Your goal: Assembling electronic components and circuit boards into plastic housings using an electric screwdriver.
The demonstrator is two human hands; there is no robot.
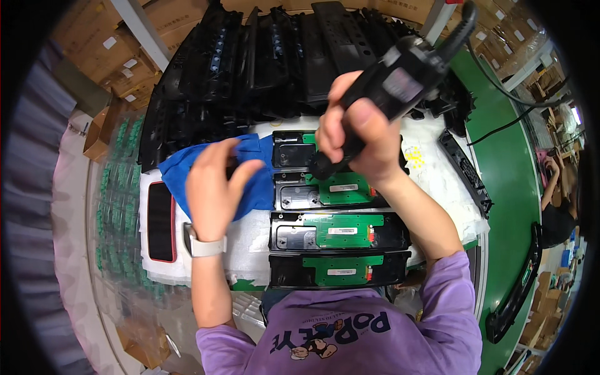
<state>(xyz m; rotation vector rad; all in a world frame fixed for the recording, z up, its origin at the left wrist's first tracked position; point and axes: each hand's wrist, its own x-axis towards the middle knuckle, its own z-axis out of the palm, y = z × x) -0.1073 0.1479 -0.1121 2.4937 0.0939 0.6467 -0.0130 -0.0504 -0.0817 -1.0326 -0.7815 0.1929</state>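
Observation:
My right hand (372, 140) is wrapped round a black corded electric screwdriver (394, 78). The tool's tip end points down and left, over the second housing from the back in a column of several black plastic housings (292, 270). Each housing carries a green circuit board (350, 222) with a white label; my right hand partly covers the far ones. Over a blue cloth (256, 190), left of the column, hovers my left hand (215, 178), slightly blurred. Its thumb stands apart from the fingers, and nothing shows in its grip. Something dark on the cloth is half hidden behind that hand.
Black plastic parts (269, 56) are heaped across the far side. A red-edged phone (161, 222) lies at the left on the white worktop (247, 250). Yellow bits (414, 156) and a long black part (465, 172) lie right. Beyond, a person (556, 212) sits past a green surface (512, 187).

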